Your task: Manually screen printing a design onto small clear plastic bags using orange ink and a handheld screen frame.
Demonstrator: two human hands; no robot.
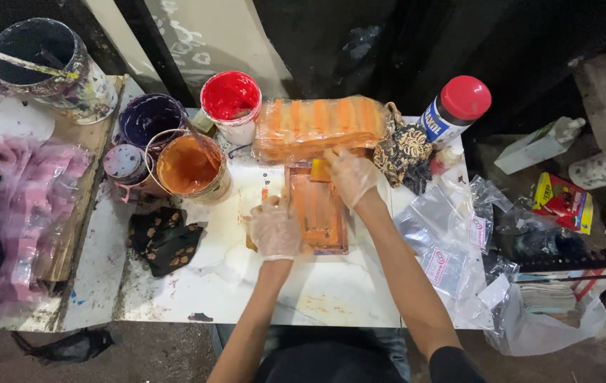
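My gloved left hand (pixel 275 228) lies flat & open, pinning the orange-stained rectangular wooden frame (pixel 319 208) on white desk (pixel 331 291); right hand (pixel 352 175) grips small orange squeegee block (pixel 319 170) at frame's top

Both forearms reach forward from the near edge, bare, with thin clear gloves on the hands. The left hand (pixel 275 228) lies palm down, fingers spread. The right hand (pixel 352 175) reaches farther, fingers curled in a pinching grip.

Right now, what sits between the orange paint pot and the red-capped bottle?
Head view: the plastic-wrapped orange bundle lies between orange paint pot and red-capped bottle, patterned cloth beside the bottle.
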